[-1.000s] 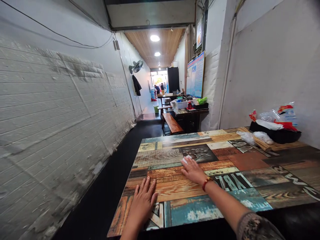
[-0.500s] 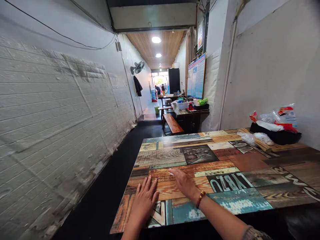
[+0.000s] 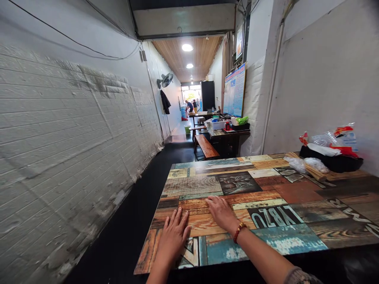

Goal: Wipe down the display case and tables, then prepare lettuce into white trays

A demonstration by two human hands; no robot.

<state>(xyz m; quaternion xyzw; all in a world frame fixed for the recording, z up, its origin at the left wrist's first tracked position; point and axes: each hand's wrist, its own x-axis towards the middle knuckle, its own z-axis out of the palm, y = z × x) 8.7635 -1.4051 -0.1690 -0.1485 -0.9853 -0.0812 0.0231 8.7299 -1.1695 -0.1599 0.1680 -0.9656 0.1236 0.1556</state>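
Flat on the patterned wood-print table (image 3: 204,183) lies my left hand (image 3: 173,234), near the left edge, fingers stretched and a little spread, holding nothing. To its right, my right hand (image 3: 222,213) rests on the same tabletop. Its fingers point left and lie close together, slightly bent, with nothing visible in them. A red and gold beaded bracelet (image 3: 239,232) circles the right wrist. A gap of bare tabletop separates the two hands. The printed letters (image 3: 276,216) on the surface are just right of my right hand.
At the table's far right are a black tray (image 3: 330,159) with plastic packages, a bundle of thin sticks (image 3: 310,170) and clear bags (image 3: 296,163). Beyond stand a wooden bench (image 3: 206,146) and a second table with a white bin (image 3: 217,124). A white brick-pattern wall (image 3: 65,150) runs along the left.
The view has shifted slightly. My right hand's fingers, previously reaching forward with a fingertip extended, now lie lower and closer together on the table. My left hand stays flat.
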